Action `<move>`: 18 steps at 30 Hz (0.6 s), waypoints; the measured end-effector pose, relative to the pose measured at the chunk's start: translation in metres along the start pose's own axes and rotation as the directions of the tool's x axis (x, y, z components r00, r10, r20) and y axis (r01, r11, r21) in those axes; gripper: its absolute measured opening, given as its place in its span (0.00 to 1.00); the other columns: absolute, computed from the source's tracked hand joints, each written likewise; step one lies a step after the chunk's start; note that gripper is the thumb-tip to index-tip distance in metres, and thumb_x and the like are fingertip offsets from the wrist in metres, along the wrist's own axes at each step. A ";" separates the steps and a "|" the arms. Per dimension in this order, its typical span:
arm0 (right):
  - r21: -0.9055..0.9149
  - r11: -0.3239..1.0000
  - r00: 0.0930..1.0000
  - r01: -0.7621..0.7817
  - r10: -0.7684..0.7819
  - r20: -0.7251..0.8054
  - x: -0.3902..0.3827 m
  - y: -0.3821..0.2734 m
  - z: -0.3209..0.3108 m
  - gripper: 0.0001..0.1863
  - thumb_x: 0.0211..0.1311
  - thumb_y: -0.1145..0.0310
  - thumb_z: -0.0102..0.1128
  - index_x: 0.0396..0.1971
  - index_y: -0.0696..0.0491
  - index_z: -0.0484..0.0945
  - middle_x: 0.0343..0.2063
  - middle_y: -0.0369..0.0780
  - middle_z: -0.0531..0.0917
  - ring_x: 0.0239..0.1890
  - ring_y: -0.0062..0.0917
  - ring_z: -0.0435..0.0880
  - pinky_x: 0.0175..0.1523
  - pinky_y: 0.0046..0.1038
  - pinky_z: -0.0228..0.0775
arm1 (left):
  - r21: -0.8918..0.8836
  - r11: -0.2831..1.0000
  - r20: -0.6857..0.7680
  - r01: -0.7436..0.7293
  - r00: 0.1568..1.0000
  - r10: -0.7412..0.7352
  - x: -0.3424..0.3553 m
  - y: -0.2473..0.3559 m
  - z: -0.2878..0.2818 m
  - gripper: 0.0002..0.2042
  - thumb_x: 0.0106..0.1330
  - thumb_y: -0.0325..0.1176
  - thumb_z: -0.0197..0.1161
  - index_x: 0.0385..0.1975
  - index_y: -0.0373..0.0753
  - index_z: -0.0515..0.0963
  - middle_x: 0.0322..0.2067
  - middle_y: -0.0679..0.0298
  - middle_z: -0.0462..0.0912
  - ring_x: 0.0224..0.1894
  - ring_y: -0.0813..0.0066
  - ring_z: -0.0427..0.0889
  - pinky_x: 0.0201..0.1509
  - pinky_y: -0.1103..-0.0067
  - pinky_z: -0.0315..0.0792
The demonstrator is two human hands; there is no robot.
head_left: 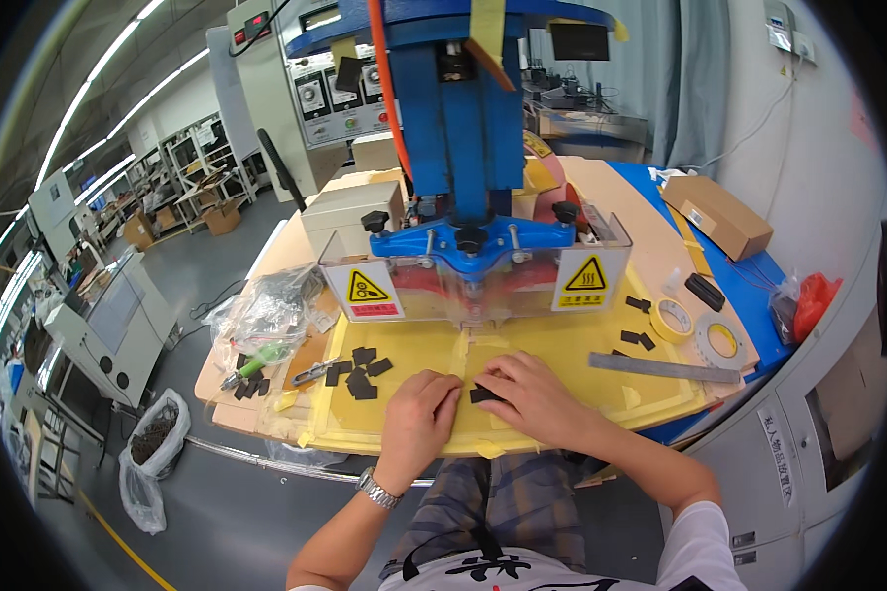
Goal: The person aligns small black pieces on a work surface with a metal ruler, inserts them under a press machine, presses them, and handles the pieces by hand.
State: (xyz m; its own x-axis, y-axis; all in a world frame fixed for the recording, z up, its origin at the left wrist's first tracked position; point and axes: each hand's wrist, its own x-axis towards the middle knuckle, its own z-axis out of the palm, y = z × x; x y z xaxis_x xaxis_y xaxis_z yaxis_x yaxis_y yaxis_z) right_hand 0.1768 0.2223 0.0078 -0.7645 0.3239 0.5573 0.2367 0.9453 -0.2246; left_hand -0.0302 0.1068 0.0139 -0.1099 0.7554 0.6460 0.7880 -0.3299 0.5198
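Near the desk's (601, 184) front edge, a black piece (481, 396) is pinched by the right hand (530, 396); what the curled left hand (420, 406) holds cannot be told.

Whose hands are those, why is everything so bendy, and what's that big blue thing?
The camera sits on a person's head, looking down; its very wide lens bends straight lines. The left hand and right hand are that person's own. The blue thing is a machine with a clear guard. On the yellow surface lie little black pieces and a long grey strip. Another black piece is at the right fingertips; I can't see anything in the left hand.
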 end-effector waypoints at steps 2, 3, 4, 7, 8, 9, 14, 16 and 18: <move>0.036 0.999 0.999 -0.019 0.018 0.043 -0.002 0.000 -0.001 0.20 0.73 0.60 0.75 0.58 0.54 0.88 0.52 0.41 0.85 0.57 0.40 0.82 0.64 0.43 0.76 | 0.002 1.000 0.009 0.017 1.000 -0.017 -0.001 0.000 -0.002 0.05 0.73 0.24 0.73 0.44 0.33 0.89 0.39 0.53 0.89 0.42 0.47 0.89 0.48 0.61 0.82; 0.030 1.000 1.000 -0.006 0.005 0.029 -0.003 -0.001 -0.002 0.18 0.74 0.60 0.75 0.57 0.53 0.89 0.51 0.41 0.85 0.55 0.40 0.83 0.62 0.43 0.77 | 0.000 1.000 0.008 0.009 1.000 -0.009 -0.001 0.000 -0.002 0.05 0.73 0.24 0.73 0.44 0.33 0.89 0.39 0.52 0.89 0.42 0.47 0.89 0.48 0.61 0.82; 0.033 0.999 1.000 -0.012 0.011 0.027 -0.004 -0.002 -0.003 0.17 0.74 0.60 0.75 0.56 0.53 0.90 0.50 0.41 0.85 0.54 0.40 0.83 0.61 0.42 0.77 | -0.002 1.000 0.012 0.008 1.000 -0.008 -0.002 -0.001 -0.003 0.05 0.73 0.24 0.73 0.44 0.33 0.89 0.39 0.52 0.89 0.42 0.47 0.89 0.48 0.61 0.82; 0.013 1.000 1.000 -0.016 0.016 0.027 -0.004 -0.005 -0.006 0.16 0.74 0.61 0.76 0.55 0.51 0.92 0.49 0.40 0.85 0.53 0.38 0.84 0.58 0.41 0.79 | -0.016 1.000 0.014 0.014 1.000 -0.013 -0.002 -0.004 -0.002 0.05 0.73 0.24 0.73 0.44 0.33 0.89 0.39 0.52 0.90 0.42 0.47 0.89 0.47 0.61 0.83; 0.001 1.000 0.999 -0.013 0.013 0.030 -0.003 -0.006 -0.007 0.16 0.73 0.61 0.76 0.55 0.51 0.92 0.49 0.40 0.85 0.52 0.38 0.84 0.58 0.40 0.79 | -0.023 0.999 0.010 0.025 1.000 -0.025 -0.002 -0.004 -0.001 0.05 0.73 0.24 0.73 0.44 0.33 0.90 0.39 0.52 0.90 0.42 0.47 0.89 0.47 0.61 0.83; 0.003 1.000 0.999 -0.011 0.011 0.035 -0.003 -0.008 -0.007 0.16 0.73 0.61 0.76 0.55 0.52 0.92 0.49 0.39 0.85 0.53 0.37 0.84 0.58 0.40 0.79 | -0.042 0.999 -0.002 0.019 1.000 -0.019 -0.003 -0.004 -0.002 0.05 0.72 0.23 0.73 0.44 0.33 0.90 0.39 0.52 0.90 0.41 0.48 0.89 0.47 0.62 0.82; 0.002 1.000 1.000 0.025 -0.025 0.014 -0.005 -0.009 -0.007 0.17 0.71 0.63 0.76 0.55 0.54 0.91 0.47 0.38 0.85 0.54 0.35 0.84 0.58 0.39 0.80 | -0.118 0.993 0.035 0.029 0.999 -0.025 0.000 -0.007 -0.022 0.06 0.71 0.21 0.73 0.45 0.32 0.90 0.39 0.52 0.91 0.39 0.49 0.89 0.45 0.66 0.82; -0.015 0.999 0.999 0.041 -0.041 0.023 -0.006 -0.007 -0.006 0.17 0.72 0.63 0.76 0.55 0.54 0.91 0.47 0.37 0.85 0.53 0.35 0.84 0.58 0.39 0.79 | 0.054 0.996 0.046 -0.077 0.996 0.074 0.006 -0.017 -0.041 0.08 0.68 0.22 0.73 0.46 0.32 0.89 0.42 0.50 0.90 0.44 0.46 0.89 0.50 0.60 0.83; -0.017 0.999 0.999 0.044 -0.044 0.019 -0.007 -0.007 -0.005 0.16 0.73 0.62 0.75 0.55 0.53 0.91 0.47 0.37 0.85 0.53 0.34 0.84 0.59 0.38 0.79 | 0.246 0.956 0.106 -0.159 0.985 0.137 0.016 -0.031 -0.059 0.10 0.67 0.24 0.74 0.47 0.32 0.88 0.44 0.51 0.89 0.48 0.47 0.87 0.54 0.59 0.82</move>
State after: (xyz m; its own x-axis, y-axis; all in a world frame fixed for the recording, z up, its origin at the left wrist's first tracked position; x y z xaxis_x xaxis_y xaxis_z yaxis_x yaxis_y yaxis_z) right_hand 0.1834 0.2142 0.0098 -0.7852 0.2811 0.5517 0.2125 0.9592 -0.1863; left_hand -0.0921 0.0955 0.0412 0.0635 0.7586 0.6484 0.9200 -0.2962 0.2565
